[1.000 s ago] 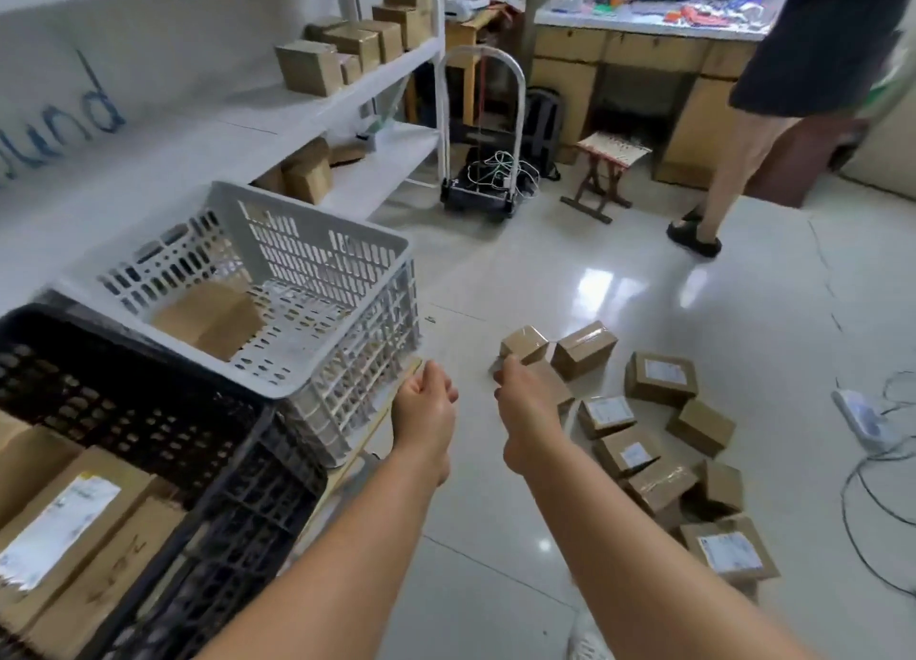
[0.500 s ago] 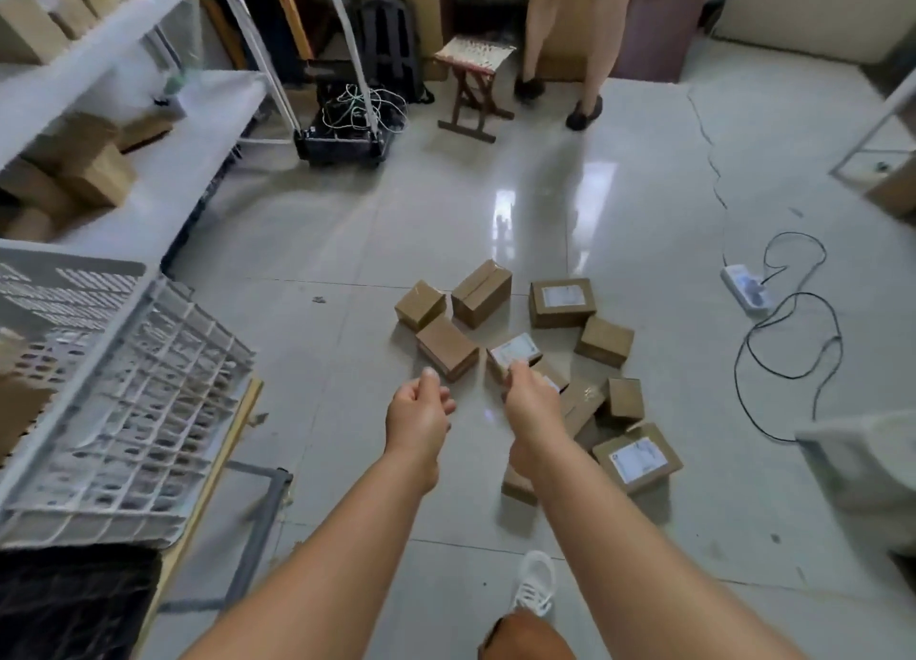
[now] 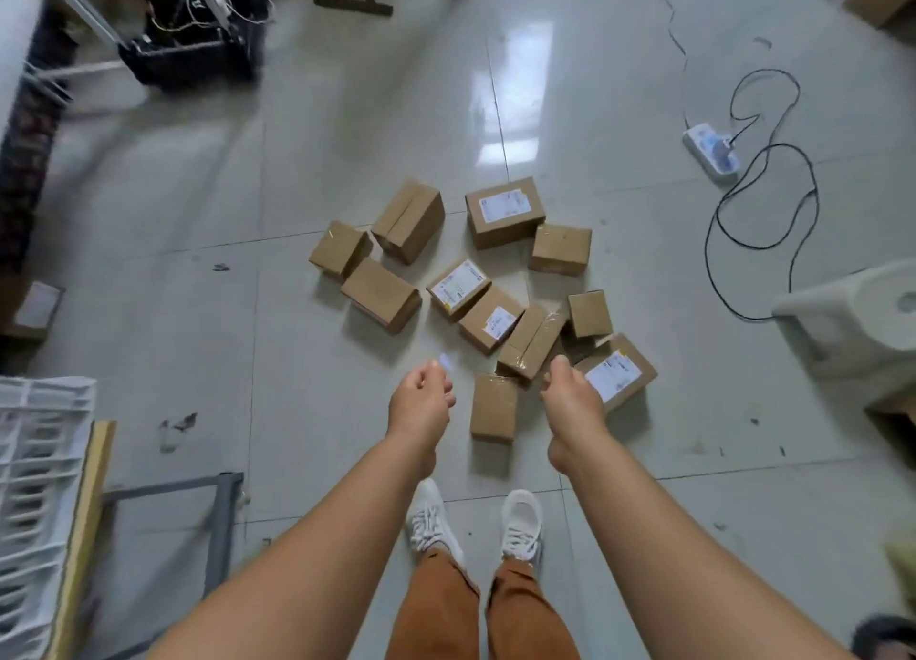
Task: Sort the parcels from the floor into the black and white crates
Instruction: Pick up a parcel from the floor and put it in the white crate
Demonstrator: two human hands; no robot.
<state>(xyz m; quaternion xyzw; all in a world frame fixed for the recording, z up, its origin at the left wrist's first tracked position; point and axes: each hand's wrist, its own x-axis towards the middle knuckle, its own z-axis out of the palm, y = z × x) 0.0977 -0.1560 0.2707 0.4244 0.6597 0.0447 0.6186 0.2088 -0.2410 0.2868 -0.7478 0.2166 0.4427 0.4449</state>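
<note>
Both hands, left (image 3: 421, 402) and right (image 3: 570, 402), hover loosely curled (holding nothing) over the parcels' (image 3: 488, 320) near edge; open floor (image 3: 297, 164) surrounds the parcels.

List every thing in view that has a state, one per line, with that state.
left hand: fingers loosely curled, holding nothing
right hand: fingers loosely curled, holding nothing
parcels: all taped shut, clustered on the floor, some label up
plain parcel: nearest the feet, between the hands
white crate: at left edge, contents not visible
power strip: on floor, black cable plugged in
</note>
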